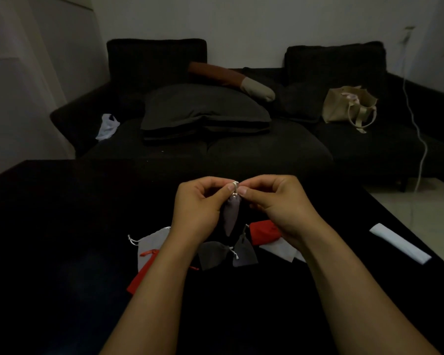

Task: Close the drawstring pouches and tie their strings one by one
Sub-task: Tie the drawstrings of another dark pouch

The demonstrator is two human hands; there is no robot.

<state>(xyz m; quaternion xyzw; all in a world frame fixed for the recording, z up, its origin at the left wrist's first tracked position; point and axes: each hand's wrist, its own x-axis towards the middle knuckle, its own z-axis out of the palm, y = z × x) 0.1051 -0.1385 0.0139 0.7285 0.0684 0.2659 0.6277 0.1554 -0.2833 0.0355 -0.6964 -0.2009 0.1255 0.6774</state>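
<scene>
Knot (fingertip-hidden) above grey pouch

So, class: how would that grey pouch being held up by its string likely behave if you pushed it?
Probably floppy: the grey pouch hangs limp and tapered below the hands. Likely light, since fingertips pinching its white string carry it. It would probably swing rather than tip.

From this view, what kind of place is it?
Most likely a home living room: a dark sofa with cushions and a beige tote bag stands behind the low black table.
</scene>
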